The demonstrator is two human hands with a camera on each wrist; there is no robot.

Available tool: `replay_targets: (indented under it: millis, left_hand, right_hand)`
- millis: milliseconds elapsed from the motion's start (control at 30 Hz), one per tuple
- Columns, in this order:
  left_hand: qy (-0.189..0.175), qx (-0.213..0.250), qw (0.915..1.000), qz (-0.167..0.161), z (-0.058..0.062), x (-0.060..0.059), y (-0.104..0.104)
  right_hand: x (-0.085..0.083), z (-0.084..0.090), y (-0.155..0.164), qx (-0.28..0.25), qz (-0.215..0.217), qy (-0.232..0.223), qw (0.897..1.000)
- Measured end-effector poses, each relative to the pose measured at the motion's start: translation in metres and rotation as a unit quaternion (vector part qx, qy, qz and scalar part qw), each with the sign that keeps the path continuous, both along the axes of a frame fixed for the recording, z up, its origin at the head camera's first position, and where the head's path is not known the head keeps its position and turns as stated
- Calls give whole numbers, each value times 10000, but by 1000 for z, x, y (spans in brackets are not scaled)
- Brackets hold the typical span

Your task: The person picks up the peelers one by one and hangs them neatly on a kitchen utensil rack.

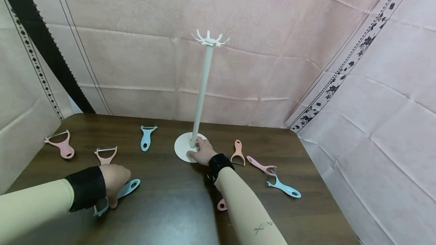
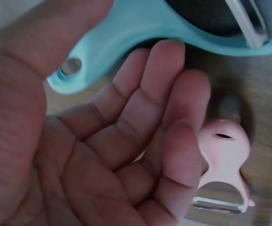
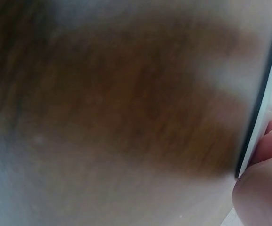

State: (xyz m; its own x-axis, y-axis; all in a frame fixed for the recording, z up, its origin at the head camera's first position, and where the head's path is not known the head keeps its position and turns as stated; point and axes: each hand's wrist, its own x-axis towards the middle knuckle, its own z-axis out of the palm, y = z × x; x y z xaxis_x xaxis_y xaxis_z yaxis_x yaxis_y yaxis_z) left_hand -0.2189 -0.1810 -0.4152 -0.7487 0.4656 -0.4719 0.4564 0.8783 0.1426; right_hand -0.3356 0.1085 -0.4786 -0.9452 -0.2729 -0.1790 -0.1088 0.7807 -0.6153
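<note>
Left hand (image 1: 114, 180) gripped the blue peeler (image 1: 127, 189) near the surface's front-left edge, handle pointing toward the stand (image 1: 201, 97). Right hand (image 1: 203, 152), fingers relaxed, rested on the stand's base (image 1: 182, 146).

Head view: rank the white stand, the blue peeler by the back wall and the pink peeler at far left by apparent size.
1. White stand, clearly largest.
2–3. Pink peeler at far left and blue peeler by the back wall look alike; I won't rank them.

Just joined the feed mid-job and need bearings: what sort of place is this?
Probably a staged recording booth, not a real kitchen: pink patterned cloth screens off a dark wooden table, which holds only a white hook stand and scattered pink and blue peelers.
</note>
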Motion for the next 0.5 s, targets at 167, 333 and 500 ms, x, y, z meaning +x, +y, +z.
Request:
replay_targets:
  millis: [167, 333, 500]
  left_hand:
    - [322, -73, 9993, -183, -4, 4, 5]
    - [373, -71, 9989, -288, -5, 8, 9]
    - [854, -198, 9951, -464, -13, 17, 15]
  right_hand:
    - [1, 2, -1, 14, 20, 34, 10000]
    - [2, 4, 0, 16, 20, 36, 10000]
    - [4, 4, 0, 9, -1, 3, 10000]
